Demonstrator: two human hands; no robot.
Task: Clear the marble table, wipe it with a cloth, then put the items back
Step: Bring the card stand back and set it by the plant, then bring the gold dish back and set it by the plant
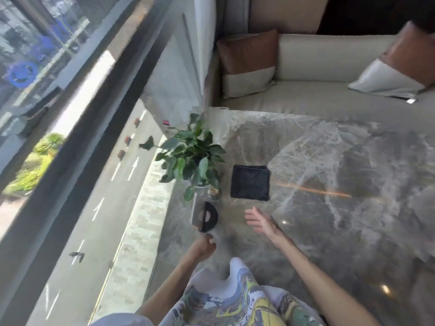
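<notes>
Near left on the grey marble table [329, 161], the empty, loosely curled left hand [204, 247] hovers beside a black half-round object [207, 216]; the right hand [259, 221] is spread near a folded black cloth [250, 182].

2 bare arms, lower centre of frame: left hand [204, 247] loosely curled, empty; right hand [259, 221] flat, outstretched.

Bare forearms [306, 262], pale grey short sleeve [120, 320], white garment [237, 302] printed with yellow, blue and green swirls
</notes>
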